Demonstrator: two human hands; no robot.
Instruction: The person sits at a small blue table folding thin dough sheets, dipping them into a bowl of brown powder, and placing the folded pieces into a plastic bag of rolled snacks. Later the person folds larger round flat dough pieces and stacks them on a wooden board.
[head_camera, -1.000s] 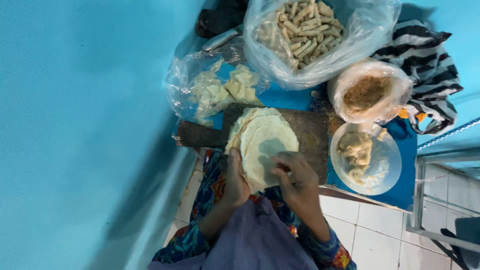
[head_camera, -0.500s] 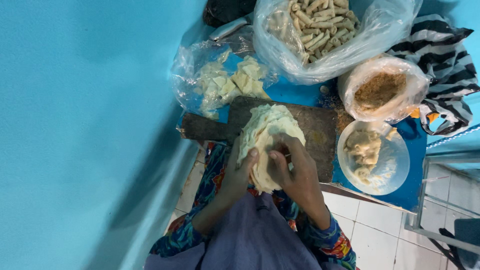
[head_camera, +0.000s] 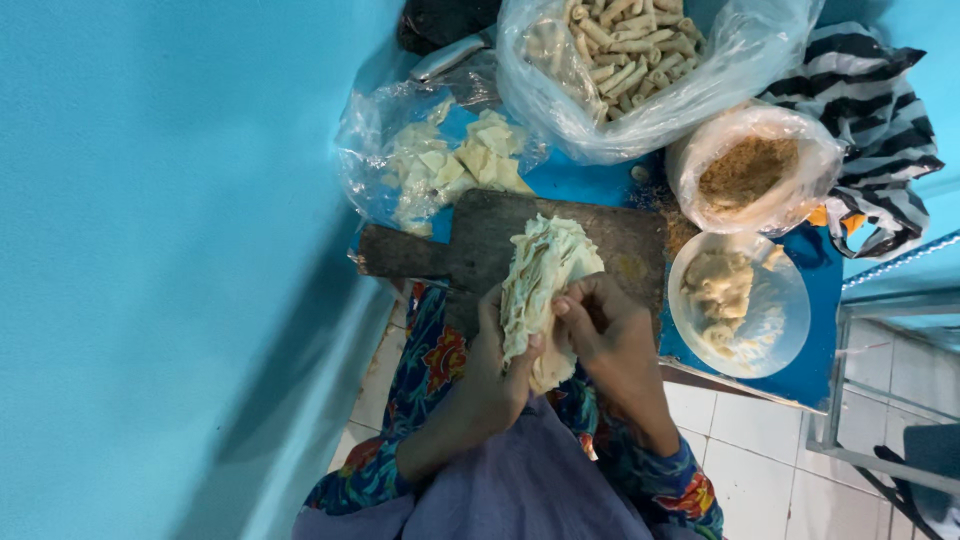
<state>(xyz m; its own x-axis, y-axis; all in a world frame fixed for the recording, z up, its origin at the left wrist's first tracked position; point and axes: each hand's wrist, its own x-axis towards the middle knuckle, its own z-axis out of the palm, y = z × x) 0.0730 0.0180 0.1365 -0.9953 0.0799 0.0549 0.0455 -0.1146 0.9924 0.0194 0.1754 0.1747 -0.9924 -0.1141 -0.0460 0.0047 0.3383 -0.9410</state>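
1. Head view, my hands: my left hand (head_camera: 497, 372) cups a stack of thin pale wrapper sheets (head_camera: 540, 290) from the left and below, thumb pressed across its lower edge, so the fingers are closed around the stack. My right hand (head_camera: 612, 335) comes in from the right with the fingertips (head_camera: 566, 303) curled onto the stack's right edge, pinching at the layers there. The stack stands tilted on edge between both hands, its upper end over the near side of the dark wooden board (head_camera: 520, 245).

2. Head view, the table: the board lies on a blue table (head_camera: 590, 182), its handle pointing left. Beyond the board on the left sits a clear plastic bag of pale folded pieces (head_camera: 450, 160). Behind it to the right is a large clear bag full of small rolled sticks (head_camera: 640, 40). To the right of the board stands a smaller bag of brown crumbly filling (head_camera: 748, 170), and just below that a round clear bowl (head_camera: 775, 330) holding pale lumps of dough or paste (head_camera: 718, 290).

3. Head view, the edges: a black-and-white striped cloth (head_camera: 880, 110) lies at the far right corner. A turquoise wall (head_camera: 150, 250) fills the left side. White floor tiles (head_camera: 740, 450) show below the table edge, and my patterned sleeves (head_camera: 430, 360) frame my lap.
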